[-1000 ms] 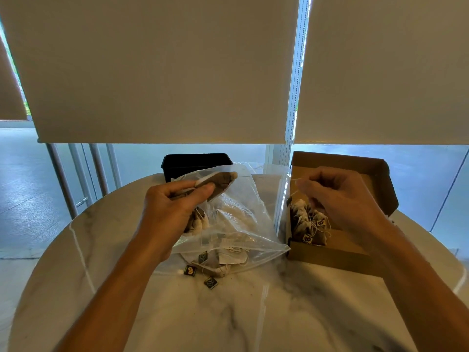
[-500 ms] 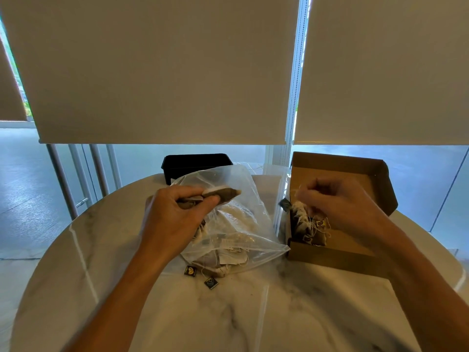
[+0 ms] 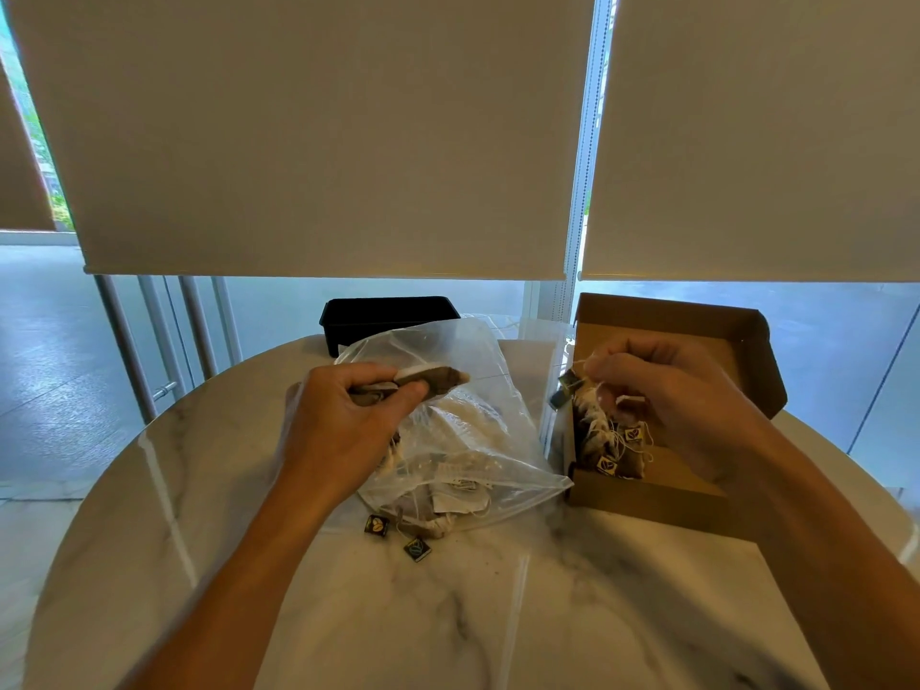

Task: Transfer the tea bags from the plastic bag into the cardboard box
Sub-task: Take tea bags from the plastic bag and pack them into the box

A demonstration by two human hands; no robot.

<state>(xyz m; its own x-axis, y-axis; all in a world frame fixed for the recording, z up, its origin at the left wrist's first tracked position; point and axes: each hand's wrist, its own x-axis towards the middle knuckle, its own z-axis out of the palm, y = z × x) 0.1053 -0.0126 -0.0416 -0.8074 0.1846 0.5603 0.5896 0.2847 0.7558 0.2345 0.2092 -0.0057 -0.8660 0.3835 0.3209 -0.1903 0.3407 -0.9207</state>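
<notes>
A tea bag (image 3: 438,380) is pinched by the left hand (image 3: 348,415) above the plastic bag (image 3: 478,440), long axis level, tip rightward (toward the cardboard box (image 3: 647,500)). Strings (image 3: 592,390) are gripped by the curled right hand (image 3: 667,390) over the box.

The desk (image 3: 498,615) is white marble with thin grey veins, and on it the plastic bag (image 3: 478,430) is clear, so the brown tea bags (image 3: 605,448) with white strings and small black tags (image 3: 417,548) printed in yellow-green show through it and in the plain brown cardboard box (image 3: 662,505). Behind the bag stands a black container (image 3: 383,316). The roller blinds (image 3: 308,132) are a flat beige without any pattern, and the floor outside looks pale blue-grey.
</notes>
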